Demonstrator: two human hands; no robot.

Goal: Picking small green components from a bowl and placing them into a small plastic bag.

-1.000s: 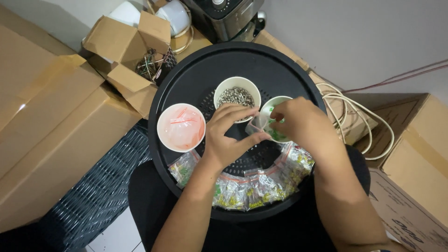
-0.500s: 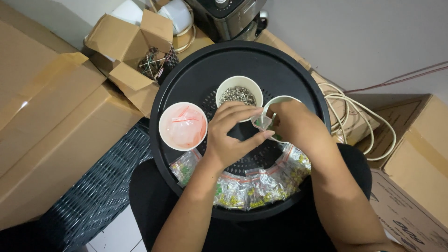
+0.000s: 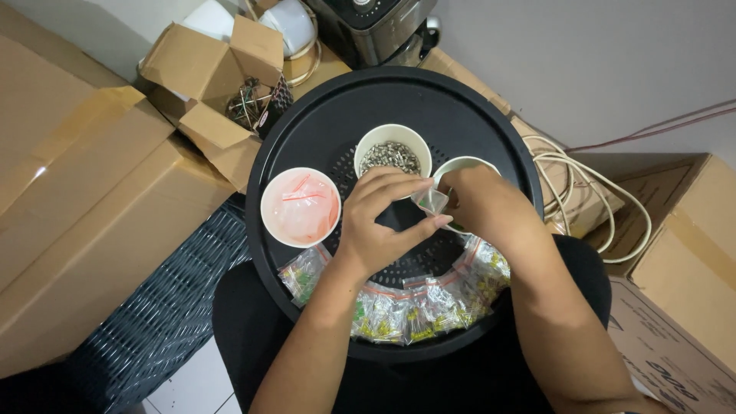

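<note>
Fingers of the left hand [image 3: 379,222] pinch a small clear bag [image 3: 430,201] over the black tray [image 3: 468,115], just right of the middle cup [image 3: 392,146] of metal bits. The right hand [image 3: 479,203] covers the far-right cup [image 3: 460,165]; I cannot tell its finger state. The bag looks featherlight, limp and slippery, best held by its top edge.

Over a round black tray [image 3: 307,138], the left hand [image 3: 379,222] pinches a small clear bag [image 3: 431,201] while the right hand [image 3: 479,203] meets it above a white cup [image 3: 468,163]. Nearby stand a cup of small metal parts [image 3: 391,153] and a cup of empty bags [image 3: 300,207]; filled bags [image 3: 399,310] line the tray's near edge.
</note>
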